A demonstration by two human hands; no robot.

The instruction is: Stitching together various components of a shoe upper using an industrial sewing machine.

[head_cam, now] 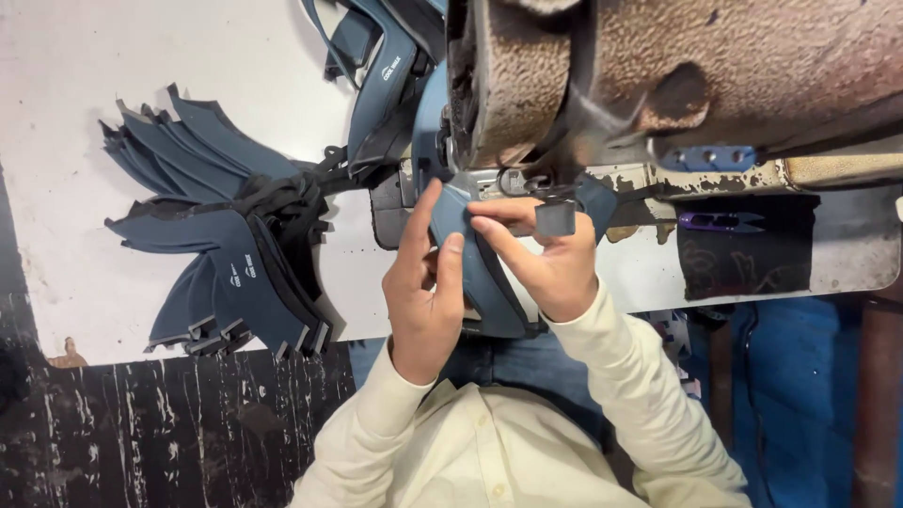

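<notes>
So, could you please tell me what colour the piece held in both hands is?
Dark blue piece, best seen in the head view.

**A stitching workshop**

You sit at a worn industrial sewing machine on a scuffed white table, with a heap of cut blue shoe-upper pieces and a purple thread snipper nearby.

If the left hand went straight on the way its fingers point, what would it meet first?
Probably the sewing machine: the left hand points up-frame along the blue shoe piece it holds, whose top already lies at the machine's needle area. Depth is unclear.
</notes>
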